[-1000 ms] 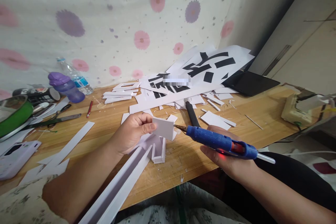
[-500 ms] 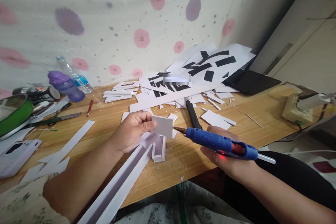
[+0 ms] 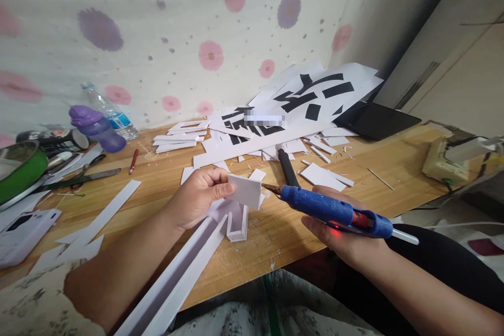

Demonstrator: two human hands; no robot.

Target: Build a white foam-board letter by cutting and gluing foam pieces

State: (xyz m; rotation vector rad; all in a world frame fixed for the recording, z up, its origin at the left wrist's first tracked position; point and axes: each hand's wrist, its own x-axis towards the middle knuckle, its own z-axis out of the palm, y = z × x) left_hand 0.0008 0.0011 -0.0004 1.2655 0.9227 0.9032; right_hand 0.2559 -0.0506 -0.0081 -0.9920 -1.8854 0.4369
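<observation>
My left hand (image 3: 195,198) pinches a small white foam-board rectangle (image 3: 246,191) upright above a long white foam-board channel (image 3: 185,273) that runs from the table's front edge to a small U-shaped end piece (image 3: 238,223). My right hand (image 3: 340,236) is wrapped round a blue hot glue gun (image 3: 334,211) with a red trigger. Its brown nozzle points left and sits just off the right edge of the rectangle, a small gap showing between them.
The wooden table (image 3: 275,231) holds white foam-board strips (image 3: 98,220) and offcuts, printed sheets with black shapes (image 3: 311,97), a black marker (image 3: 286,167), a dark tablet (image 3: 374,121) and a power strip (image 3: 447,163). At left lie a purple bottle (image 3: 96,128), scissors (image 3: 84,168), a green-rimmed bowl (image 3: 19,168) and a white device (image 3: 23,228).
The glue gun's nozzle has drawn slightly back to the right from the rectangle's edge. My left hand holds the piece nearly still.
</observation>
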